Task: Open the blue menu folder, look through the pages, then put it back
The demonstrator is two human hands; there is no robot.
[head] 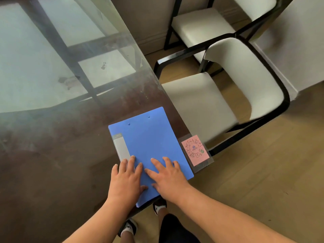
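Note:
The blue menu folder (149, 142) lies closed and flat at the near right corner of the glass table (70, 130), a grey label strip along its left spine side. My left hand (126, 179) rests flat on the folder's near left part, fingers spread. My right hand (168, 178) lies flat on the near right part, fingers spread too. Neither hand grips the cover. The folder's near corner juts slightly past the table edge.
A pink QR-code card in a clear sleeve (195, 149) lies right beside the folder at the table corner. A white-cushioned chair with a black frame (228, 95) stands just right of the table, another chair (199, 27) behind it. Wooden floor lies below.

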